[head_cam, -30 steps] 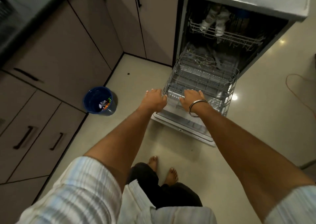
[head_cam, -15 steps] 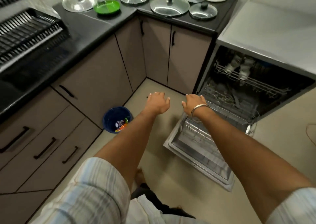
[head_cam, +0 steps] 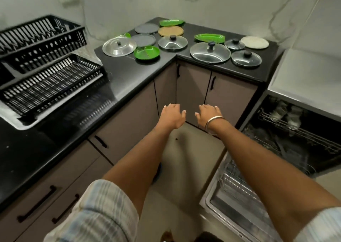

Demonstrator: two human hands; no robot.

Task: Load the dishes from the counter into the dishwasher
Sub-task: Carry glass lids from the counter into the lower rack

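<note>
Several dishes lie on the black corner counter (head_cam: pixel 129 73): a steel lid (head_cam: pixel 119 46), a large glass lid (head_cam: pixel 210 52), smaller glass lids (head_cam: pixel 172 42) (head_cam: pixel 246 58), a green divided plate (head_cam: pixel 146 52), green trays (head_cam: pixel 209 38), grey, tan and white round plates. The dishwasher (head_cam: pixel 287 149) stands open at the right, its lower rack (head_cam: pixel 238 184) pulled out over the door. My left hand (head_cam: pixel 171 115) and my right hand (head_cam: pixel 208 113), which wears a bangle, hover empty with relaxed fingers in front of the corner cabinet, below the counter edge.
A black two-tier dish rack (head_cam: pixel 42 68) sits on the counter at the left. Cabinet doors and drawers with black handles (head_cam: pixel 100 141) line the space below. The open dishwasher door (head_cam: pixel 234 212) juts into the floor on my right.
Both hands let go of the lower rack and rose toward the counter. The view swung up and left from the dishwasher to the corner with the dishes.
</note>
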